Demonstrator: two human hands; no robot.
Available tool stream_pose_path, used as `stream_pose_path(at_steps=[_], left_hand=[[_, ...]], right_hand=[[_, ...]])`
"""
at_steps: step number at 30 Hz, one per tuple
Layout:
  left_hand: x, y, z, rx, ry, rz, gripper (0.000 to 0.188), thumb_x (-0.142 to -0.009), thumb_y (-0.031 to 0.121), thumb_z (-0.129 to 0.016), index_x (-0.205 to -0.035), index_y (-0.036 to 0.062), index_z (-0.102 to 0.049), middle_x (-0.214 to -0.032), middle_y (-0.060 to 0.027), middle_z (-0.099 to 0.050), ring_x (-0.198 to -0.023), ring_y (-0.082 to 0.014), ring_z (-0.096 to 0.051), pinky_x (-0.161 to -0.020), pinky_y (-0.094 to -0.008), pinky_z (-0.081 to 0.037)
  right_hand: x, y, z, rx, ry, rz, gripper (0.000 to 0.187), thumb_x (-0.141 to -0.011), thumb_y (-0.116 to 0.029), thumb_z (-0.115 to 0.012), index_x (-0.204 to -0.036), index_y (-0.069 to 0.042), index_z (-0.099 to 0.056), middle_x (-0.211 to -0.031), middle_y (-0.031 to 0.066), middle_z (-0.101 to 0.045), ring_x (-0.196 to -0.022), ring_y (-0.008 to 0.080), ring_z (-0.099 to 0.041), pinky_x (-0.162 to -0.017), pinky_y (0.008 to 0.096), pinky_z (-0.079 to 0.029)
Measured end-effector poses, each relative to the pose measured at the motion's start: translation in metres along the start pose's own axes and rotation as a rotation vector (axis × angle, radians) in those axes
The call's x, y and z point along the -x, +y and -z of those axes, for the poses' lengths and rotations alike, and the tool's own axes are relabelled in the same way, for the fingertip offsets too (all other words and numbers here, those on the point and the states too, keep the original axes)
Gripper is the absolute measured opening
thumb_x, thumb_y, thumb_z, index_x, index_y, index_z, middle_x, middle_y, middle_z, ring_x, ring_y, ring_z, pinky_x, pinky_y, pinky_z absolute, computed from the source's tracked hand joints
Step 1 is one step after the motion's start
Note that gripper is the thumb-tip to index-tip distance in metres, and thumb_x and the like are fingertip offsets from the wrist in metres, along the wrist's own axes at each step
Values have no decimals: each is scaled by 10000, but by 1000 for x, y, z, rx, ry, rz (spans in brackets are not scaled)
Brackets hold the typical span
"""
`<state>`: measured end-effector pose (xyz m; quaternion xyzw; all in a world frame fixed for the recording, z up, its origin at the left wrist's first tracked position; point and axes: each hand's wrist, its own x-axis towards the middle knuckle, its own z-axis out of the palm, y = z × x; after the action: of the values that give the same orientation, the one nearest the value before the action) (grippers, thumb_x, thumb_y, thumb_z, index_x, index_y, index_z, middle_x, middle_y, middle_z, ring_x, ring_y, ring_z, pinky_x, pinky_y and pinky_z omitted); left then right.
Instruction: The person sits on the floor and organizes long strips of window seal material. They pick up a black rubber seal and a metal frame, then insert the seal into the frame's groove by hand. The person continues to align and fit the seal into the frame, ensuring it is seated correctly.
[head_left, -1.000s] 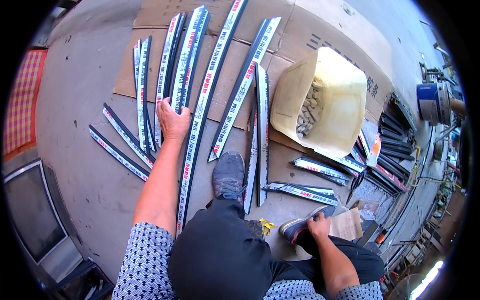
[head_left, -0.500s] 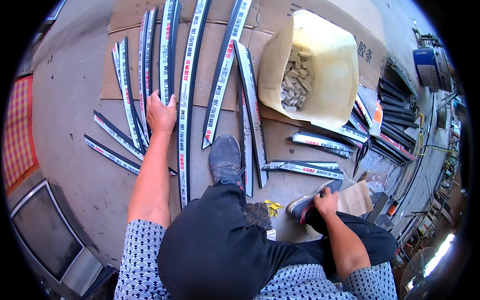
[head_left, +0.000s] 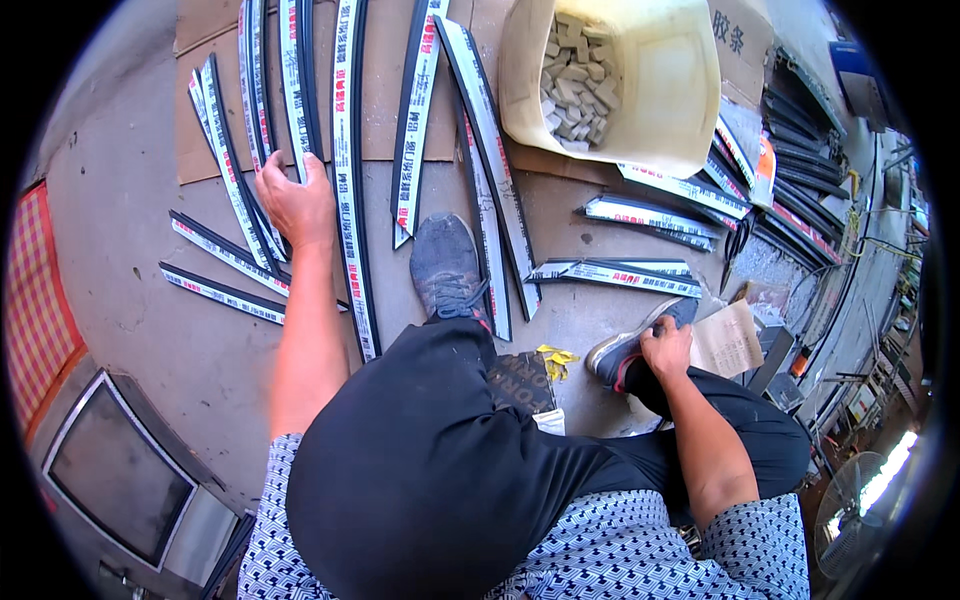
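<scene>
My left hand (head_left: 297, 205) reaches down to the near end of a long profile strip (head_left: 297, 90), wrapped in white printed film with a black edge. Thumb and fingers lie on either side of that end. To its left stands another narrow pair of strips (head_left: 256, 80), and to its right runs a longer strip (head_left: 346, 150). Beside my right shoe (head_left: 622, 355), my right hand (head_left: 668, 348) is closed, with a small dark thing at the fingertips that I cannot make out. A brown piece of paper (head_left: 727, 340) touches or lies beside that hand.
A cream plastic tub (head_left: 670, 90) with small pale blocks (head_left: 580, 95) lies on flattened cardboard (head_left: 420, 150). More strips (head_left: 615, 272) fan out around my feet. Dark profiles (head_left: 800, 160) are heaped at right. A framed panel (head_left: 120, 465) leans at left; a fan (head_left: 855, 510) stands at lower right.
The view has shifted, so the scene sits higher in the picture. My left hand has drawn slightly nearer to me along the strips. My right hand remains by the shoe.
</scene>
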<state>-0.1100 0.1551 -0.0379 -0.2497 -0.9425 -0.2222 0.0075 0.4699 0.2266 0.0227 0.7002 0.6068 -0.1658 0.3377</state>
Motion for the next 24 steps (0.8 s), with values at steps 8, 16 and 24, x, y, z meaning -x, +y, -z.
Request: stream_pose_path(at_steps=[8, 16, 24], left_hand=[[92, 52, 16, 415, -150, -330, 181, -932, 82, -726, -1099, 18, -693, -984, -83, -651, -816, -189, -628, -769, -324, -537], [161, 58, 32, 739, -486, 41, 139, -998, 67, -689, -1115, -8, -702, -959, -28, -662, -865, -107, -609, -794, -261, -507], [112, 12, 66, 786, -487, 197, 228, -1048, 206, -684, -1170, 15, -706, -898, -2, -671, -785, -64, -581, -708, -230, -494]], right_hand=[[15, -11, -10, -22, 80, -9, 484, -881, -305, -687, -1260, -7, -644, -1264, 309, -564, -1198, 486, -557, -1052, 546, -476], [19, -14, -10, -88, 103, -41, 525, -893, -351, -652, -1270, 13, -615, -1314, 275, -557, -1252, 445, -534, -1081, 514, -457], [30, -17, -11, -251, 116, -119, 546, -895, -359, -668, -1302, 1, -619, -1353, 265, -569, -1295, 439, -520, -1101, 494, -441]])
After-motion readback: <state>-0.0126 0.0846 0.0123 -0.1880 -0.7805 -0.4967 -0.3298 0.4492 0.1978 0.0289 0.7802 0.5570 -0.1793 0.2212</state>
